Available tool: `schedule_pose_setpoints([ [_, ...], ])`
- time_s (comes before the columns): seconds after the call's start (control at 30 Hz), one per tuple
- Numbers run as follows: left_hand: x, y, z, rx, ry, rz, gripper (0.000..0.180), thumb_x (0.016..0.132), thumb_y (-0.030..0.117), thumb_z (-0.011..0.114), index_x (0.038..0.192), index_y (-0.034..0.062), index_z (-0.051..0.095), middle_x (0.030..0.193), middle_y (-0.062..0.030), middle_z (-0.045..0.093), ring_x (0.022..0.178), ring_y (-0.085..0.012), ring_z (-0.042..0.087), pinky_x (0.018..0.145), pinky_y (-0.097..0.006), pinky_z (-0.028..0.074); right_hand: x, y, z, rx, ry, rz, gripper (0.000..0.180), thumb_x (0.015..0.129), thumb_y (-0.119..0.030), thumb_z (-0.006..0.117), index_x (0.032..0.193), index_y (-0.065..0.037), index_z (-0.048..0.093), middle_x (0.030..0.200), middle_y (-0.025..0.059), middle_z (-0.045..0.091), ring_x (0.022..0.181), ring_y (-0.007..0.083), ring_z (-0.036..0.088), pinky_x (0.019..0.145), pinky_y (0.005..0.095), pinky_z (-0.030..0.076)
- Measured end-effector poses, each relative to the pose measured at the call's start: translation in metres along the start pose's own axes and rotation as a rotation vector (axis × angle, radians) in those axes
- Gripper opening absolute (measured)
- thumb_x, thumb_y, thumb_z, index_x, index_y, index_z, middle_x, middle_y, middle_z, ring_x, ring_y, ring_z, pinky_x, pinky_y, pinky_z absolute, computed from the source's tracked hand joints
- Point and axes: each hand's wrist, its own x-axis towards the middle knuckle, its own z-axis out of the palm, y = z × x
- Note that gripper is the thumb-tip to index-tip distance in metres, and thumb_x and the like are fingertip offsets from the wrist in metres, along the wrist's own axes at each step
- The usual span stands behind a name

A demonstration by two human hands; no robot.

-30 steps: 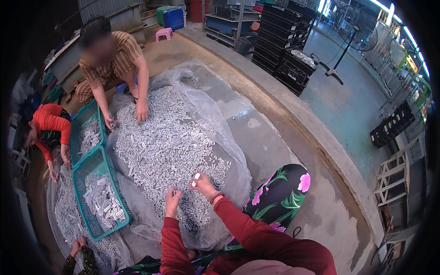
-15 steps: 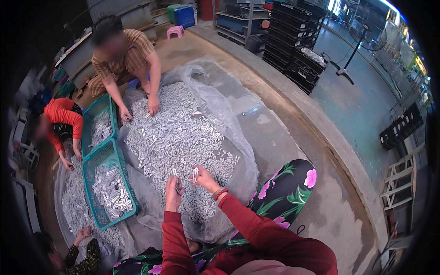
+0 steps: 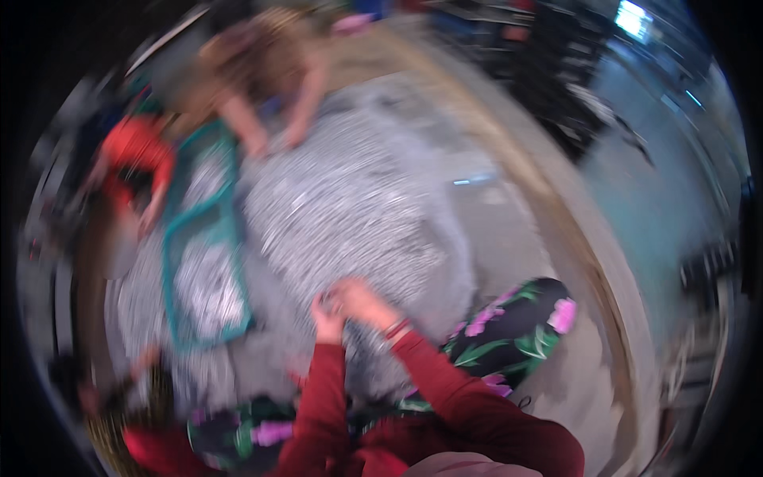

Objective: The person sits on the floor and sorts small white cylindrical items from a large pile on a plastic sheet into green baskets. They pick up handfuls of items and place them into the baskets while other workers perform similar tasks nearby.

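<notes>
My left hand (image 3: 328, 321) and my right hand (image 3: 362, 303) are close together, seemingly touching, over the near part of a pile of small silvery metal pieces (image 3: 342, 203). Both hands look curled, but motion smears the fingers, and whatever lies in them cannot be made out. A red bracelet circles my right wrist. The pile spreads over a pale translucent sheet (image 3: 458, 258) on the floor. Left of it stands a teal plastic crate (image 3: 205, 344) with more metal pieces inside, and a second teal crate (image 3: 180, 163) adjoins its far end.
Across the pile a person (image 3: 262, 67) bends with both hands at its far edge. Someone in orange (image 3: 137, 151) is beyond the crates, and another person's patterned sleeve (image 3: 152, 397) shows at lower left. Dark stacked trays (image 3: 548, 87) stand past a concrete kerb (image 3: 588, 226).
My hands, apart before with metal pieces showing in their fingers, have come together. The whole view has shifted and become blurred.
</notes>
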Motion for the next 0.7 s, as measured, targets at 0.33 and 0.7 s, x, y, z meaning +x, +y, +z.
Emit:
schedule_pose_setpoints([
  [0.33,-0.094,0.314,-0.01,0.083,-0.268,1.034,0.049,0.084,0.029,0.035,0.119,-0.004,0.038,0.115,-0.0249,0.044,0.11,-0.0388,0.04,0.095,-0.056,0.032,0.008,-0.007,-0.001,0.174,-0.094,0.323,0.037,0.085,-0.024,0.05,0.114,-0.001,0.051,0.11,0.0225,0.053,0.104,0.0352,0.048,0.089,0.0392,0.037],
  [0.7,0.05,0.158,0.028,0.426,-0.081,0.281,0.038,0.083,0.012,0.054,0.118,0.0,0.043,0.112,-0.017,0.046,0.101,-0.0259,0.05,0.087,-0.036,0.044,-0.016,0.132,-0.004,-0.221,-0.061,0.905,0.087,0.069,-0.036,0.067,0.135,-0.005,0.019,0.118,0.0301,0.043,0.11,0.0403,0.042,0.094,0.0434,0.034],
])
